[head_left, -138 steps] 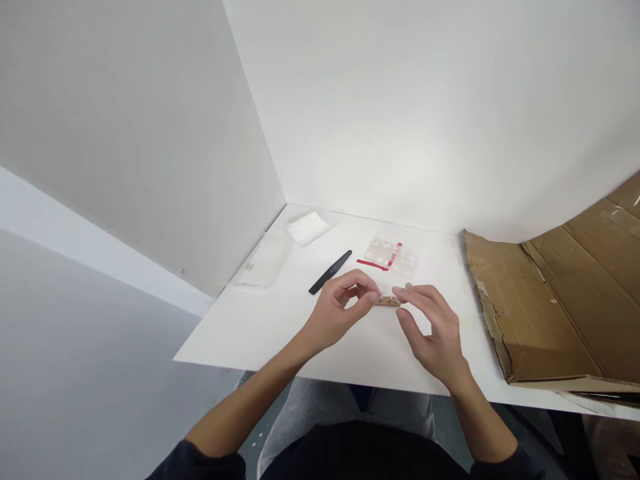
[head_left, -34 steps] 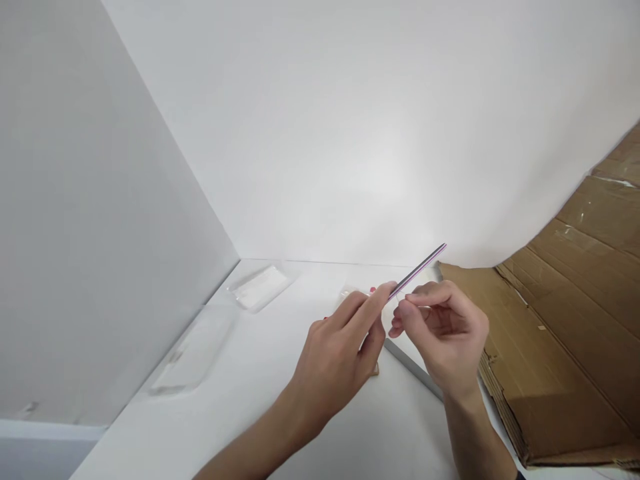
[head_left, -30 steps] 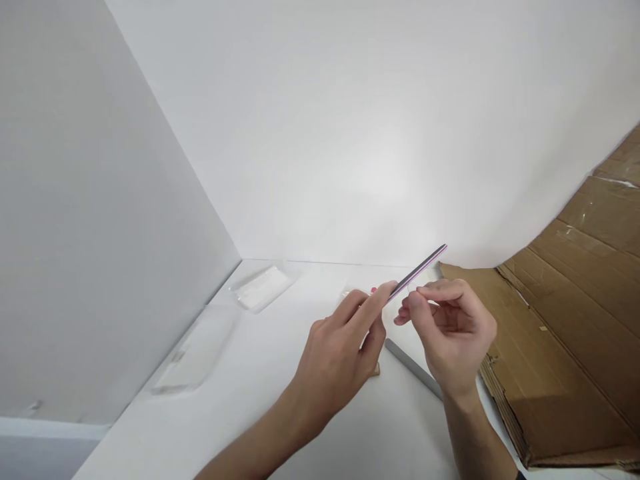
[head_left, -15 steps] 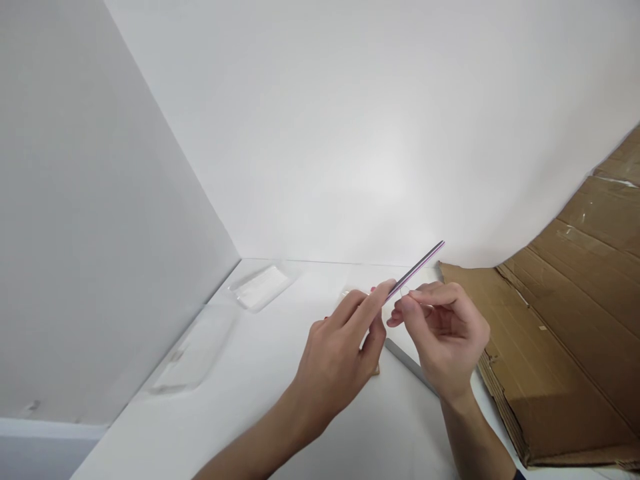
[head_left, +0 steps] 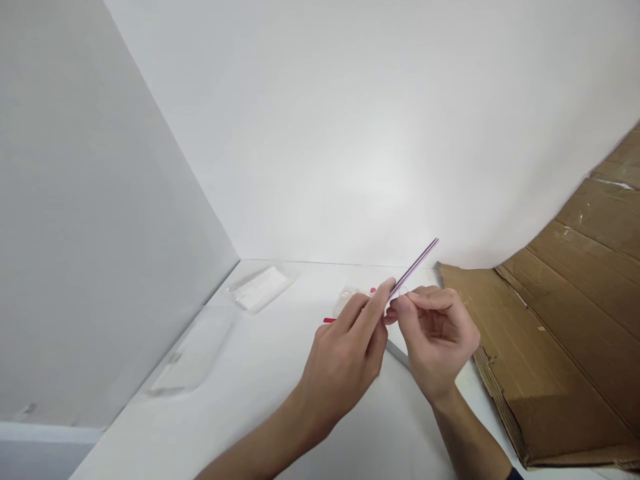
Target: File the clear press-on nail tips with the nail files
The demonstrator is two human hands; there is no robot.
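My left hand (head_left: 345,347) is closed on a few thin flat strips (head_left: 415,267), dark grey with pink-purple edges. They look like nail files seen edge-on, and they slant up to the right. Close beside them, my right hand (head_left: 440,333) pinches a thin pale loop (head_left: 403,291), like a fine elastic band, between thumb and forefinger. The loop sits at the side of the strips; whether it goes round them I cannot tell. Under the hands a grey flat stick (head_left: 399,354) lies on the table, partly hidden. Behind my left hand lies a clear bag (head_left: 345,299) with pale contents.
Two clear plastic packs, one farther back (head_left: 263,288) and one nearer (head_left: 193,353), lie on the white table (head_left: 270,373) at left. Small red pieces (head_left: 329,321) show beside my left hand. Brown cardboard (head_left: 555,347) covers the right side. White walls stand behind and left.
Both hands have shifted slightly, with the right hand moving left and closer to the strips. The strips' far ends now show a small gap. More of the clear bag and red piece shows.
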